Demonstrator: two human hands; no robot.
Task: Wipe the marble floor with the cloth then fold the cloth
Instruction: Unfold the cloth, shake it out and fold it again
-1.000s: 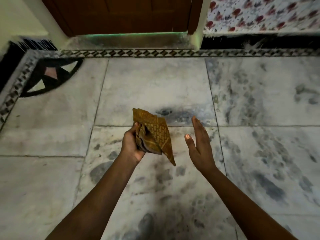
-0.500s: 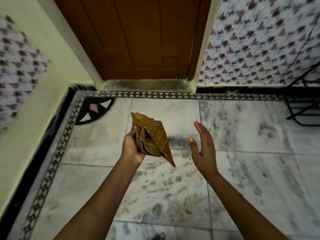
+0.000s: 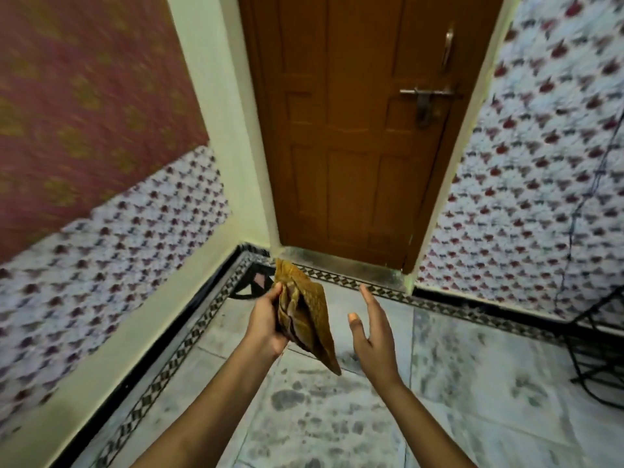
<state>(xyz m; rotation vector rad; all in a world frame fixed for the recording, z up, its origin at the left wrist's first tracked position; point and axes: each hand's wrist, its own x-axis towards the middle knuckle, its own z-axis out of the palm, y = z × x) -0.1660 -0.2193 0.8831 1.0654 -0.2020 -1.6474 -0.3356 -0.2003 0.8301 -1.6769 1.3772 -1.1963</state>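
Observation:
A mustard-brown patterned cloth [image 3: 309, 315] is folded into a thick bundle, one corner pointing down. My left hand [image 3: 266, 324] grips it from the left side, held up in the air above the floor. My right hand [image 3: 373, 336] hovers a short way to the right of the cloth, fingers straight and palm facing it, not touching. The white marble floor [image 3: 472, 383] with grey blotches lies below both hands.
A brown wooden door [image 3: 354, 130] with a latch stands straight ahead behind a stone threshold. Floral-tiled walls close in on the left [image 3: 111, 261] and right [image 3: 526, 197]. A black wire rack [image 3: 597, 352] and a hanging cable sit at the right edge. A patterned border runs along the floor's edges.
The view has tilted up from the floor to the door and walls. Both hands keep the same pose, the left one holding the cloth and the right one beside it.

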